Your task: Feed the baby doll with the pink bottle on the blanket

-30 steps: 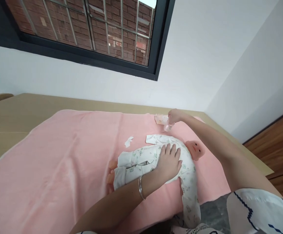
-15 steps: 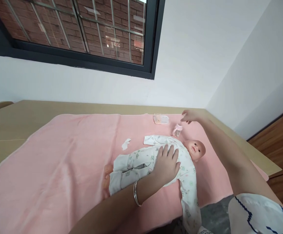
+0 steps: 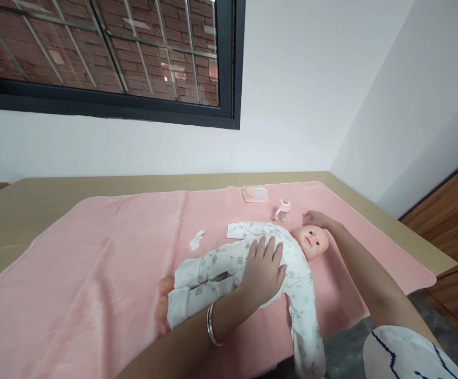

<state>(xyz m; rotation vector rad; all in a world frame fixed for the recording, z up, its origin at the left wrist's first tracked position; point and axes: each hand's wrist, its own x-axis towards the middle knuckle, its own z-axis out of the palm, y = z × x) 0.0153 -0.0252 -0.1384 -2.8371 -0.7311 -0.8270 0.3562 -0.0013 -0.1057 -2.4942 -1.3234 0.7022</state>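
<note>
A baby doll [image 3: 309, 242] lies on its back on a pink blanket [image 3: 134, 252], its head to the right. It wears a white printed sleepsuit [image 3: 299, 271], one sleeve hanging over the near edge. My left hand [image 3: 264, 268] rests flat on the doll's belly, fingers spread. Just beyond the doll's head is my right hand [image 3: 318, 218], its fingers loosely bent and partly hidden by the head; nothing shows in them. A small pink-topped baby bottle [image 3: 282, 210] with handles stands to the left of that hand.
A clear plastic packet [image 3: 255, 193] lies near the blanket's far edge. A small white crumpled piece [image 3: 196, 240] is left of the doll's sleeve. The blanket covers a wooden tabletop [image 3: 74, 184] against a wall, under a barred window [image 3: 134, 52].
My right hand has moved down from above the bottle to beside the doll's head. My left hand stays on the doll's belly. The view has shifted slightly.
</note>
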